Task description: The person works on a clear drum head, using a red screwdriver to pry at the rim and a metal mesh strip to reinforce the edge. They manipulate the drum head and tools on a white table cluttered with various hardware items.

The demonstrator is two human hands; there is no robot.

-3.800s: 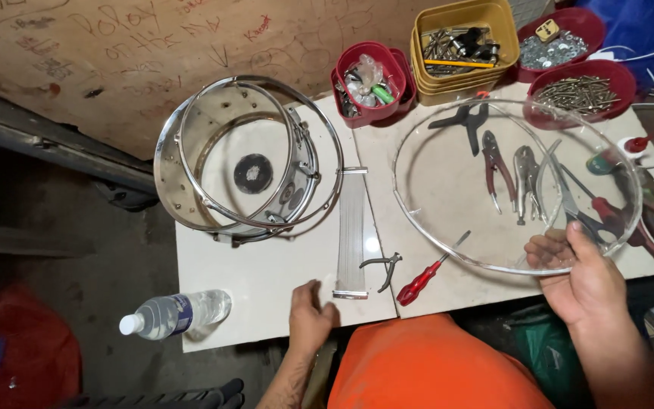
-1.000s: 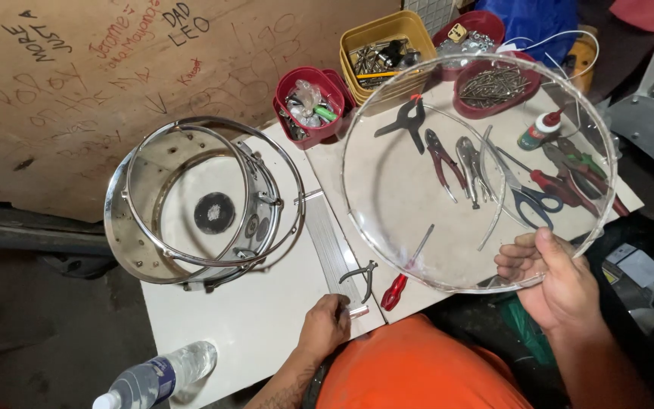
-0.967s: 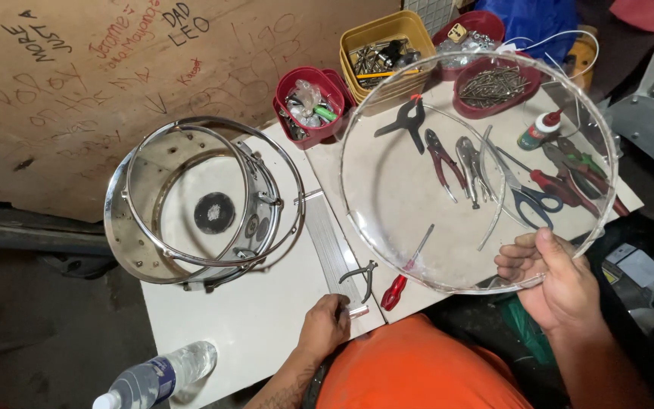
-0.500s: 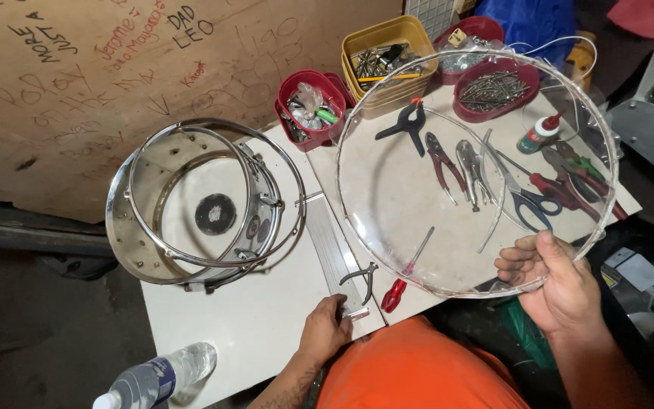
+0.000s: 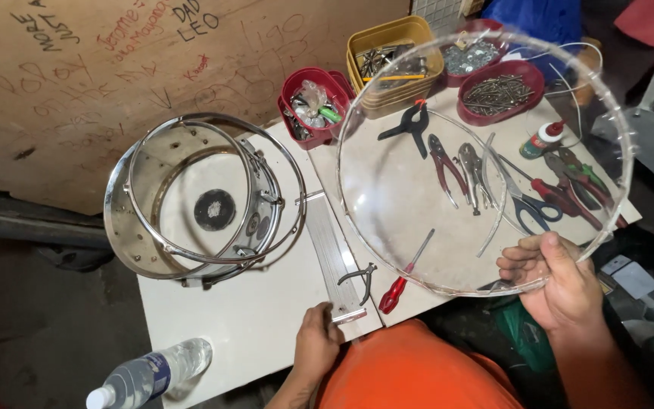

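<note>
My right hand (image 5: 558, 284) grips the near rim of a large clear round drum head (image 5: 387, 204), held tilted above the white table (image 5: 259, 318). My left hand (image 5: 317, 347) rests on the table's front edge, touching the near end of a metal ruler (image 5: 331, 254). A chrome drum shell (image 5: 191, 204) with a loose hoop on top stands at the left. Small pliers (image 5: 362, 277) and a red-handled screwdriver (image 5: 403, 276) lie beside the ruler.
Pliers, a black clamp (image 5: 410, 125), scissors (image 5: 524, 201) and red-handled tools lie under the clear head. Red bins (image 5: 308, 102) and a yellow bin (image 5: 391, 60) of hardware stand at the back, with a glue bottle (image 5: 539, 140). A water bottle (image 5: 149, 375) lies at front left.
The clear drum head has been lifted off the table and tilted up in my right hand. My left hand has stayed at the ruler's near end.
</note>
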